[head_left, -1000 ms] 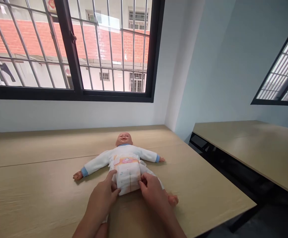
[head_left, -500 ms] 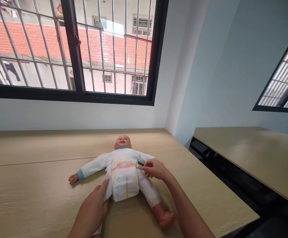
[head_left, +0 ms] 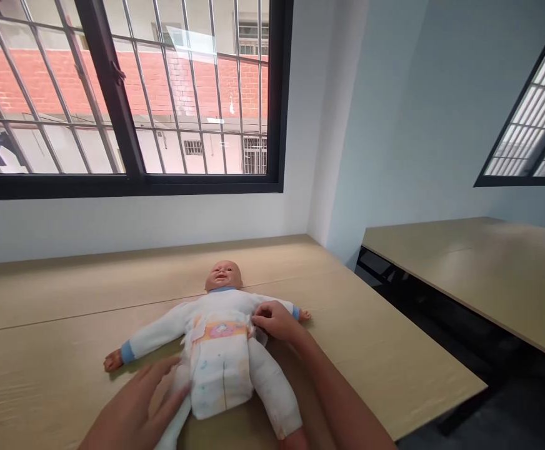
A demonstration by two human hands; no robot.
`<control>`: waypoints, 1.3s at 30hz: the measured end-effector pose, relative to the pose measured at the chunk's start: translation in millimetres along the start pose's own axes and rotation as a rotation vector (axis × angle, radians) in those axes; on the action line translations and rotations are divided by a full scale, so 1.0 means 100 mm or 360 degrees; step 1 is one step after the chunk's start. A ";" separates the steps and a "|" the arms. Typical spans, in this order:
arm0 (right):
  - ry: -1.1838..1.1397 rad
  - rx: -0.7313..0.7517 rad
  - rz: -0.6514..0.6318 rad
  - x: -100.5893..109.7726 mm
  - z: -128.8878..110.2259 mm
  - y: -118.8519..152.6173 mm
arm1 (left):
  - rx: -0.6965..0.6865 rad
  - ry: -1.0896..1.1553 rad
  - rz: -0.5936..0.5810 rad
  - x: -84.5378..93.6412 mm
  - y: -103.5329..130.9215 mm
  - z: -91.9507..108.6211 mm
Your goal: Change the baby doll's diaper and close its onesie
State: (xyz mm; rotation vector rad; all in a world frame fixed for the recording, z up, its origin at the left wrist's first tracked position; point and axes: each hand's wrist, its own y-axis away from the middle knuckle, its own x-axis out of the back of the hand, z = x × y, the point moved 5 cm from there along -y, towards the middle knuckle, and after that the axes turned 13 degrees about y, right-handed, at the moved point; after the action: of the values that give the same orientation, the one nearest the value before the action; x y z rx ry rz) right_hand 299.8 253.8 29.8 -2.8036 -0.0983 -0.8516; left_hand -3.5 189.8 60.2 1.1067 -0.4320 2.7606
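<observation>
A baby doll (head_left: 220, 294) in a white suit with blue cuffs lies on its back on the wooden table (head_left: 66, 294), head toward the window. A white diaper (head_left: 219, 369) with a pink and orange waistband is wrapped round its hips. My right hand (head_left: 272, 322) pinches the diaper's tab at the doll's waist on the right side. My left hand (head_left: 136, 412) lies flat with fingers spread against the diaper's left side by the doll's leg, slightly blurred.
A barred black-framed window (head_left: 127, 94) fills the wall behind the table. A second wooden table (head_left: 488, 269) stands to the right across a dark gap. The near table's right edge runs close to the doll's feet.
My right hand went from the diaper's lower edge up to the waist tab. My left hand slid down and to the left along the diaper's side. The view shifted a little.
</observation>
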 end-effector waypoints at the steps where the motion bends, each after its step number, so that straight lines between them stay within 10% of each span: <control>1: -0.0100 -0.0050 -0.0067 -0.02 0.03 0.00 | -0.0024 0.0047 -0.0055 0.00 -0.07 0.13; 7: -0.0408 -0.0123 -0.0167 -0.07 0.14 -0.01 | -0.0420 0.0149 -0.0286 -0.38 -0.53 0.66; 16: -0.0381 0.0063 -0.0117 -0.11 0.20 -0.13 | -0.0558 -0.0065 0.0022 -0.80 -0.78 0.26; 39: -0.0417 0.0069 0.0291 -0.42 0.15 -0.06 | -0.0045 0.0548 -0.0082 -0.34 -0.82 -0.07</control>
State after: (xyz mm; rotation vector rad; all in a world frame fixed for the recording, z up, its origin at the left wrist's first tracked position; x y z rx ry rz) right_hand 272.9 263.2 -4.8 -2.8137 0.0972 -0.4344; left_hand 35.5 269.6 49.1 0.6066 -0.3888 2.8099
